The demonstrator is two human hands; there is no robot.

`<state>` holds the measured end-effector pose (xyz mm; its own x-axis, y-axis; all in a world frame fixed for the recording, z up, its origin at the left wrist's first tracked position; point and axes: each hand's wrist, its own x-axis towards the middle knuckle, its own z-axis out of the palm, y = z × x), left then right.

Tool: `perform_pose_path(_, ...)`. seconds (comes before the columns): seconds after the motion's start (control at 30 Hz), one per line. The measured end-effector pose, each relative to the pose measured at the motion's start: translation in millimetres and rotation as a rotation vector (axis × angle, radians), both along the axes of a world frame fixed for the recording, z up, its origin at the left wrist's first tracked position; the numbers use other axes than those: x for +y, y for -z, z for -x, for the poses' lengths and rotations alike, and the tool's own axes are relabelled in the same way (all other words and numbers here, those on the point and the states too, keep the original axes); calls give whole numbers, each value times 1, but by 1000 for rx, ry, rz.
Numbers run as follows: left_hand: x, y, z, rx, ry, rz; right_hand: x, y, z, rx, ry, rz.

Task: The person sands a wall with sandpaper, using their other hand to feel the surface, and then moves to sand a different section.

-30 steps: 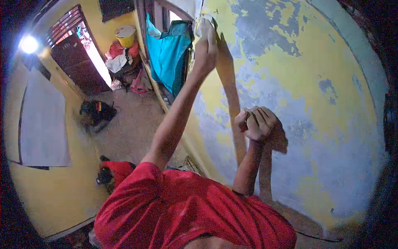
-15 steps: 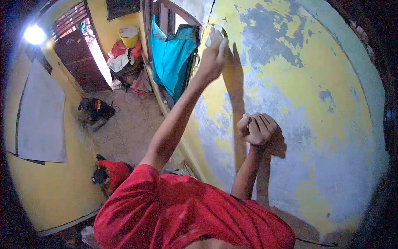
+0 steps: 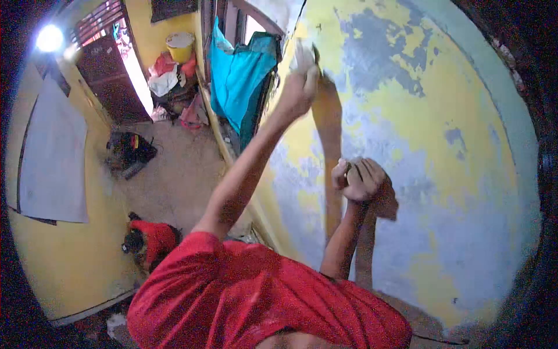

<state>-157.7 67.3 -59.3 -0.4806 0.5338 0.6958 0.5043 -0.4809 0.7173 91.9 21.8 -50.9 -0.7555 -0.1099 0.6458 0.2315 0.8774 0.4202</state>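
Note:
My left hand (image 3: 299, 93) is raised high against the wall (image 3: 442, 192), closed on a pale flat piece (image 3: 302, 59) pressed close to the yellow paint. Its exact kind is blurred. Lower and to the right, my right hand (image 3: 363, 180) is a closed fist beside the wall, fingers curled toward the palm. Something small and dark may sit between thumb and fingers, but I cannot make it out. The wall has patchy yellow paint with grey and whitish bare areas around both hands.
A turquoise cloth (image 3: 241, 78) hangs at the window left of my left hand. Below, a person in red (image 3: 157, 238) crouches near the opposite wall. A black bag-like object (image 3: 131, 151) lies on the floor. A yellow bucket (image 3: 180, 51) stands on a cluttered pile by the door (image 3: 113, 75).
My left hand has moved slightly down along the wall with the pale piece, which is tilted differently. My right fist stays nearly in place. The view has shifted a little.

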Motion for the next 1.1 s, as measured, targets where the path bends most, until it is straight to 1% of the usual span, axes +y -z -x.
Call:
perform_pose_path(0.03, 13, 12, 1, 82, -76, -113, -4, -1, 9, 64, -6, 30)
perform_pose_path(0.07, 21, 23, 2, 156, -152, -219, -8, -3, 14, 62, -4, 23)
perform_pose_path(0.13, -2, -8, 11, -27, 66, 130, -18, -10, 16, 55, 37, 64)
perform_pose_path(0.17, 7, -12, 21, -17, 93, 5, -19, -13, 12, 10, 40, 65)
perform_pose_path(0.2, 10, -12, 21, -58, 67, 42, -17, -13, 9, 8, 31, 66)
perform_pose_path(0.27, 3, 2, 6, -20, 51, -40, -12, -9, 5, -7, 4, 22)
perform_pose_path(0.3, -15, 4, 0, 37, 114, 58, -14, -10, 12, 26, 40, 52)
perform_pose_path(0.33, -22, 13, -14, -1, 149, 114, -11, -10, 13, 35, 35, 42)
perform_pose_path(0.37, -25, 27, -28, 71, 151, -60, -8, -7, 13, 62, -5, 28)
perform_pose_path(0.4, -42, 30, -39, 88, 241, 65, -8, -5, 13, 82, -43, 22)
perform_pose_path(0.43, -44, 41, -50, 141, 245, 41, -10, -4, 14, 112, -35, 38)
perform_pose_path(0.47, -53, 39, -55, 201, 298, 165, -8, -3, 13, 110, -39, 37)
perform_pose_path(0.53, -50, 31, -52, 161, 256, -43, -12, -7, 12, 75, -39, 48)
perform_pose_path(0.6, -13, 25, -26, 64, 221, 119, -3, 2, 8, 86, -25, 63)
perform_pose_path(0.63, 10, 28, -8, 206, 23, 34, -3, 3, 6, 95, -9, 75)
perform_pose_path(0.67, 3, -1, 1, 33, 120, 27, -3, 2, 3, 95, 4, 76)
perform_pose_path(0.73, -3, -9, -5, 22, 150, 111, -5, -3, -1, 19, -18, 109)
perform_pose_path(0.8, -35, 17, -39, 53, 164, 21, -14, 1, -3, 18, -19, 90)
perform_pose_path(0.87, -60, 37, -73, 338, -13, -103, -14, 9, 3, 91, -9, 137)
perform_pose_path(0.9, -53, 38, -68, 337, -27, -108, -12, 9, -2, 25, 29, 160)
perform_pose_path(0.97, -38, 39, -56, 208, 169, -61, -10, 13, -3, 37, 2, 133)
perform_pose_path(1.0, -26, 31, -30, 139, 316, 172, -6, 14, -2, 69, -14, 96)
perform_pose_path(1.03, -21, 8, -10, 102, 259, 161, -3, 12, -2, 70, -20, 92)
perform_pose_path(1.07, -20, -12, -2, 69, 207, 149, -3, 8, -7, 16, -56, 104)
perform_pose_path(1.1, -20, -10, -7, 78, 210, 144, -3, 6, -11, -37, -88, 113)
